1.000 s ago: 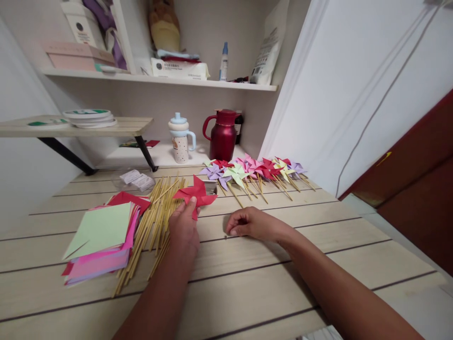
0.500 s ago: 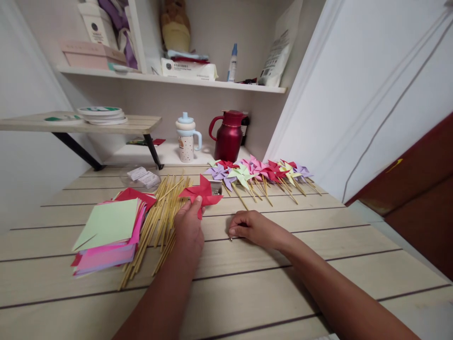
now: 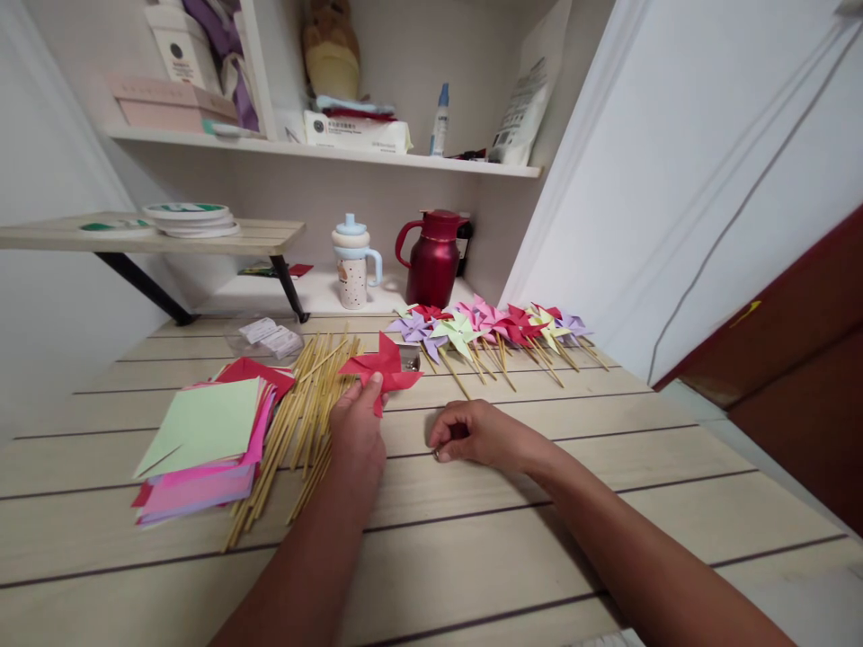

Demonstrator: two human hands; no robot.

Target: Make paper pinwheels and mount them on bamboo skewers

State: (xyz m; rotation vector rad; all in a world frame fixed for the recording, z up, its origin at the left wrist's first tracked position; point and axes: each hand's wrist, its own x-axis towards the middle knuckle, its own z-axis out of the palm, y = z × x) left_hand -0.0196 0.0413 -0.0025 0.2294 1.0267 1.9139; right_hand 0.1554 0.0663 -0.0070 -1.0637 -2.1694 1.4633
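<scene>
Left hand (image 3: 357, 433): grip was closed, thumb and fingers pinching the red paper pinwheel (image 3: 369, 364) above the surface (image 3: 472, 557), toward its far edge, beside thin sticks (image 3: 289, 431) | Right hand (image 3: 477, 431): fingers were curled at a tiny metal piece (image 3: 436, 455); whether grip held it could not be told | Stick-mounted pinwheels (image 3: 492, 321): lay near the far edge, rightward

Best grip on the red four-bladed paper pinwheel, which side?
I'd pinch the red paper pinwheel near its middle, from the near side, thumb on top, as the left hand does: its thin blades flare outward and would likely bend if held by tips.
</scene>
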